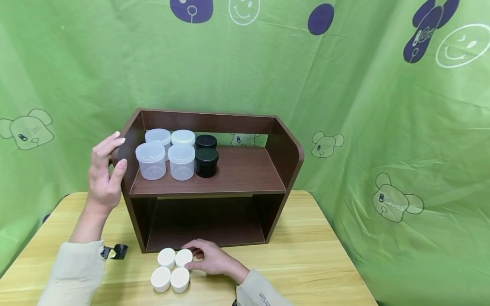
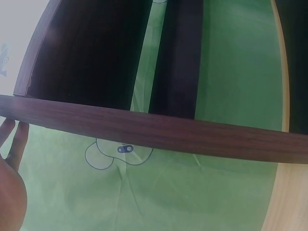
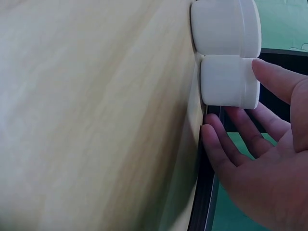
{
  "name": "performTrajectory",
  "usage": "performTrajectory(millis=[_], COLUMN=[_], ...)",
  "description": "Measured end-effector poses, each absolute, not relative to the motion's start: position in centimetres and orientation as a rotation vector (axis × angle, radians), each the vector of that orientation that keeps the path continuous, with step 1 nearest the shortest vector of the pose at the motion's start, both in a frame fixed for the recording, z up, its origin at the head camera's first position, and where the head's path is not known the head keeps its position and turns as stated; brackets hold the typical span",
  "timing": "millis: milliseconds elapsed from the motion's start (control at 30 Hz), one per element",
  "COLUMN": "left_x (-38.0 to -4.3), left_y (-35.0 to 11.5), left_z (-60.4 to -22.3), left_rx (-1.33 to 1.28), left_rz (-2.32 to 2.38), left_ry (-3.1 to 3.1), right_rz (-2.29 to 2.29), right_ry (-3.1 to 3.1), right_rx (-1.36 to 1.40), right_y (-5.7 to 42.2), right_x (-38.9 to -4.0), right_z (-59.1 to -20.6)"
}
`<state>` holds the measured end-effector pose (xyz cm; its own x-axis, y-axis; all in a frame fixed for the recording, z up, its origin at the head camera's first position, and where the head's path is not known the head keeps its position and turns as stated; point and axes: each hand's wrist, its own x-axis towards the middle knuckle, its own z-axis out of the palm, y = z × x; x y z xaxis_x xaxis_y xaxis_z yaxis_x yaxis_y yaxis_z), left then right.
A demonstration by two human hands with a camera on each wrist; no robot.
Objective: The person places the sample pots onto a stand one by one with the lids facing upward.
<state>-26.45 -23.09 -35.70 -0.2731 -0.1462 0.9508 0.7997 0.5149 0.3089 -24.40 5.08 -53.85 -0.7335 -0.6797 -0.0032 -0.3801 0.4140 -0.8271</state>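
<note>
Clustering — squat white jars (image 1: 180, 279)

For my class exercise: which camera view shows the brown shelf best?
The head view: it shows nearly the whole brown shelf, both levels included. The left wrist view gives a cropped close-up; the right wrist view, only dark parts, partly behind the right hand.

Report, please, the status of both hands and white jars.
Left hand touching left side of shelf. Right hand at rear-right white jar, grip unclear. Three more jars clustered beside. Shelf close behind.
</note>
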Motion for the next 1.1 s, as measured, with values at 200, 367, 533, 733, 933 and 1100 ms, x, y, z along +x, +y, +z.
performTrajectory(millis=[200,367,533,733,933,1100], left_x=[-26.5,-26.4,-26.4,-26.4,-26.4,-26.5], left_y=[-23.1,-23.0,-23.0,-22.9,-22.9,-23.0], left_z=[-35.7,-35.7,-35.7,-35.6,-35.6,-35.6], left_rx=[-0.579,-0.580,-0.585,-0.588,-0.586,-0.586], left_rz=[-1.006,-1.009,-1.014,-1.017,-1.028,-1.038], left_ry=[-1.595,-1.590,-1.586,-1.578,-1.575,-1.577], right_rz=[-1.209,-1.243,-1.278,-1.291,-1.346,-1.421], right_ry=[2.389,2.406,2.410,2.417,2.420,2.399], right_rx=[-0.924,-0.908,-0.929,-0.938,-0.980,-1.010], right_y=[5.1,5.3,5.6,6.3,7.0,7.4], right_x=[-24.5,-24.8,-25.2,-25.2,-25.3,-25.1], right_z=[-53.9,-53.7,-53.0,-51.2,-49.2,-47.5])
